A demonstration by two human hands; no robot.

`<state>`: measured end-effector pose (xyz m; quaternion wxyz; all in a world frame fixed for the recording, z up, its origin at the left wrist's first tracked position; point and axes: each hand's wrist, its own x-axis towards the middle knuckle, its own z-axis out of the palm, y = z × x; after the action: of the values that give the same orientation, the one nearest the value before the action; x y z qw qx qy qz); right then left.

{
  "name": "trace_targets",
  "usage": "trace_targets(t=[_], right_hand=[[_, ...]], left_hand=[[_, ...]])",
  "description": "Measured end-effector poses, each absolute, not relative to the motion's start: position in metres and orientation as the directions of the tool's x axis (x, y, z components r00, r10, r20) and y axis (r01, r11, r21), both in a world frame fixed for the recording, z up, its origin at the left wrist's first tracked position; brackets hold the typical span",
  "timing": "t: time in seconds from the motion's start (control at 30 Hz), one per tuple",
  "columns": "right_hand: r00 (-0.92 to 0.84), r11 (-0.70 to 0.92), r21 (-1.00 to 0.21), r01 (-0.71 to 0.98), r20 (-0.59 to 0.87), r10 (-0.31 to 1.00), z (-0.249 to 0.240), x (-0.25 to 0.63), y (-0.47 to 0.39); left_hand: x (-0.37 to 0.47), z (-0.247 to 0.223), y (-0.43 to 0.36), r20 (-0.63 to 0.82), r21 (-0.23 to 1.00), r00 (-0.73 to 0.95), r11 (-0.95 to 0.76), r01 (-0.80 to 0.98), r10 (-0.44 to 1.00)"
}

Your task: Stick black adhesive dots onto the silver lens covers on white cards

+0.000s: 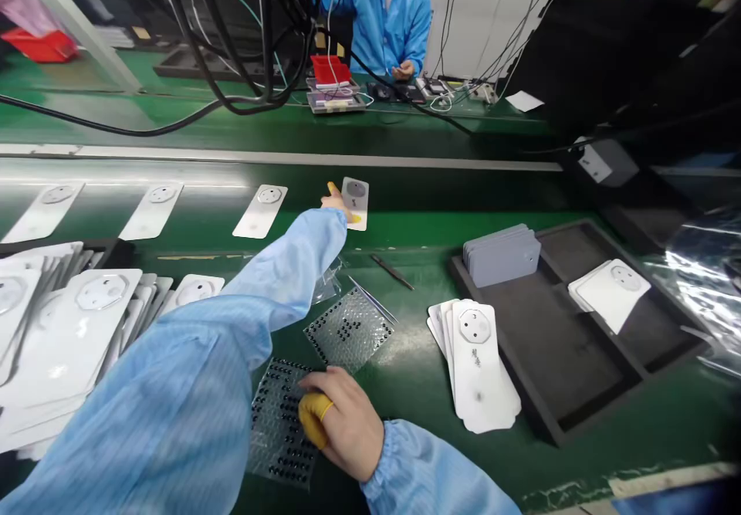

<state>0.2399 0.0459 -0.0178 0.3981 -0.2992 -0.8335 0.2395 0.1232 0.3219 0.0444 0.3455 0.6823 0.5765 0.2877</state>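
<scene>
Over the black-dotted clear sheet point(283, 430), the right hand point(343, 422) curls its fingers, whether gripping anything I cannot tell. Farther off, the left hand point(338, 203) touches a white card point(355, 204) on the green surface point(405, 229), its grip unclear.

Divided tray point(549, 353): dark, matt, plastic-looking. White plates point(480, 376) left of tray: smooth, faint sheen. Bubble sheets point(350, 353), farther left of tray: clear plastic, glossy, bumpy. Sleeves point(301, 260) left of tray: wrinkled cloth. Worktop point(405, 399) beneath tray: smooth, semi-gloss. Wrap point(703, 260) right of tray: crinkled plastic, high gloss.
</scene>
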Motion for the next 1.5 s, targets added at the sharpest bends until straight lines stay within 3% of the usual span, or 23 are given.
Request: trace_targets(t=[0.17,0.3,0.37,0.43,0.57,0.67,0.9,1.1,1.5], right_hand=[[-0.355,0.680,-0.649,0.341,0.581,0.732,-0.013,0.251,0.055],[-0.115,0.626,-0.685,0.372,0.636,0.763,0.010,0.263,0.065],[-0.068,0.616,-0.698,0.365,0.639,0.766,0.020,0.263,0.065],[-0.110,0.623,-0.707,0.335,0.627,0.771,0.025,0.256,0.062],[-0.270,0.637,-0.729,0.251,0.579,0.769,0.025,0.240,0.045],[-0.323,0.648,-0.709,0.278,0.566,0.758,0.025,0.236,0.032],[-0.545,0.685,-0.634,0.359,0.454,0.705,0.037,0.245,0.023],[-0.690,0.866,-0.396,0.305,0.535,0.488,0.037,0.238,0.024],[-0.726,0.859,-0.394,0.326,0.477,0.495,0.037,0.233,0.026]], left_hand=[[0.100,0.069,0.275,-0.186,0.891,0.166,0.095,0.445,0.969],[0.077,0.063,0.155,-0.298,0.930,0.261,0.219,0.294,0.918],[0.074,0.055,0.085,-0.270,0.961,0.237,0.245,0.128,0.933],[0.079,0.049,0.029,-0.286,0.950,0.212,0.305,-0.065,0.934],[0.095,0.042,-0.017,-0.353,0.813,0.160,0.387,-0.434,0.922],[0.098,0.037,-0.022,-0.399,0.769,0.020,0.346,-0.537,0.917],[0.092,0.044,-0.040,-0.304,0.860,-0.150,0.203,-0.468,0.941],[0.085,0.037,-0.051,-0.235,0.914,-0.219,0.139,-0.381,0.947],[0.079,0.034,-0.049,-0.026,1.000,-0.235,0.023,-0.016,0.972]])
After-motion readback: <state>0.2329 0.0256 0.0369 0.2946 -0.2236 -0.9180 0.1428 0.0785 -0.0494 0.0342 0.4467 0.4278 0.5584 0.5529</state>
